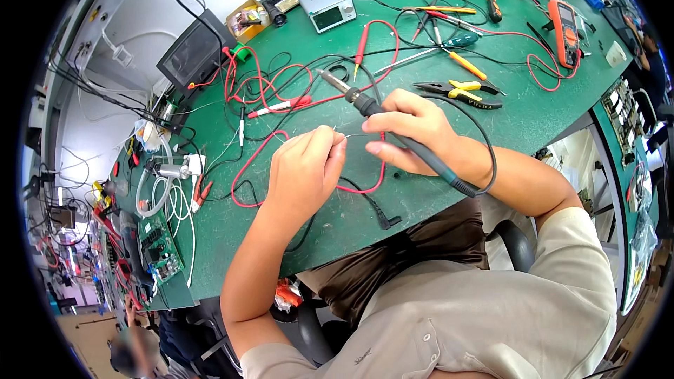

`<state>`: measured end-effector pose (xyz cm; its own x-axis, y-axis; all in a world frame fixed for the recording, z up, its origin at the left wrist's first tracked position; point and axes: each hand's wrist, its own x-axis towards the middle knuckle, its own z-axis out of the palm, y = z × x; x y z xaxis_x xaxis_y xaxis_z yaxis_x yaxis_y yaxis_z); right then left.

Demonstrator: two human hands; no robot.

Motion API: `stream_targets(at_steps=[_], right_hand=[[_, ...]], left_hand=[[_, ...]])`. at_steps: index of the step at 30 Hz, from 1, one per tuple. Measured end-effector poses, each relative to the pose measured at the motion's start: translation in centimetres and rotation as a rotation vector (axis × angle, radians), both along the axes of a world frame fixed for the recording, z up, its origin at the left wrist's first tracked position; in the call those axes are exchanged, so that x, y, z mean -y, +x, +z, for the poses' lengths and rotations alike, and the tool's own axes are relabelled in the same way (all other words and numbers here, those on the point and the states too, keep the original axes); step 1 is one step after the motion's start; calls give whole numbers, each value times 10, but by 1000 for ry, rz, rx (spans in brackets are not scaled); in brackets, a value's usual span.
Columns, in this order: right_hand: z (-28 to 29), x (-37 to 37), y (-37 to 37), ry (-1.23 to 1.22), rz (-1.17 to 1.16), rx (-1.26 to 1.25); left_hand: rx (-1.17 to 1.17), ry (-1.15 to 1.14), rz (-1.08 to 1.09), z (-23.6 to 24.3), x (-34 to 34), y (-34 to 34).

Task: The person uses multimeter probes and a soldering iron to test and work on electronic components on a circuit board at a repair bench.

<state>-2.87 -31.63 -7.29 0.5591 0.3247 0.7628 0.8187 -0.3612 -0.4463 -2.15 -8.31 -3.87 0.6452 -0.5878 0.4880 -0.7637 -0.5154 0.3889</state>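
Note:
My right hand (411,130) is closed around a grey soldering iron (401,138), its metal tip pointing up and left over the bench. My left hand (302,168) is closed in a pinch on a thin wire (354,136), which reaches toward my right hand's fingertips. Red and black test leads (265,137) lie looped on the green bench (449,161) around my hands. Beyond the iron are a red probe (361,49) and a long screwdriver (456,40); black and yellow pliers (460,92) lie just past my right hand.
An orange multimeter (565,34), grey boxed instrument (325,3), dark screen (189,49) and small yellow box (246,22) line the back. A circuit board (159,249), tubing and cables crowd the left. A chair armrest (512,238) is beside me; other people (130,351) are at the edges.

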Motion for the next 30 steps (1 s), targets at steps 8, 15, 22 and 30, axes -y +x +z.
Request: stream_targets(at_steps=[8, 15, 22, 30], right_hand=[[-12, -7, 10, -36, -62, 183], [-8, -3, 5, -126, -63, 223], [-7, -4, 2, -92, -24, 194], [-3, -5, -1, -49, -15, 122]], left_hand=[[72, 50, -18, 10, 13, -10], [141, 246, 16, 17, 12, -20], [161, 316, -15, 41, 9, -22], [-24, 41, -13, 31, -7, -18]])
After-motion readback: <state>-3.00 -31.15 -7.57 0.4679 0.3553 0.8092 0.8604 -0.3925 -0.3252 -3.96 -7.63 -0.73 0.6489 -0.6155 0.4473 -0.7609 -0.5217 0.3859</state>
